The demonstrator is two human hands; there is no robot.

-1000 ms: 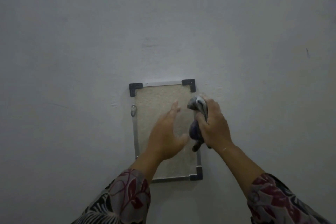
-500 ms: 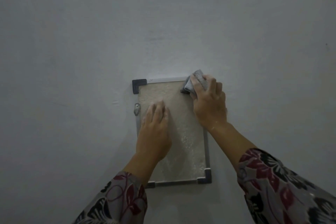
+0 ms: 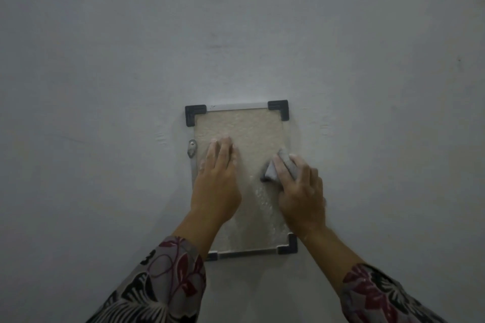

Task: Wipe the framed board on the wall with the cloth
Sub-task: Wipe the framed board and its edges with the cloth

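- The framed board [image 3: 252, 134] hangs on the grey wall [image 3: 105, 60], under both hands.
- The left hand [image 3: 216, 183] lies flat on it, fingers straight.
- The right hand [image 3: 301, 191] grips the bunched cloth [image 3: 271, 173] and presses it near the board's right edge.
- A metal clip [image 3: 192, 148] sits just beside the left fingertips.

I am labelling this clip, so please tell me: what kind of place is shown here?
Probably an indoor room; which kind, I cannot tell. Only a plain painted wall shows, with a small framed board mounted on it, and a person wiping that board with a cloth.
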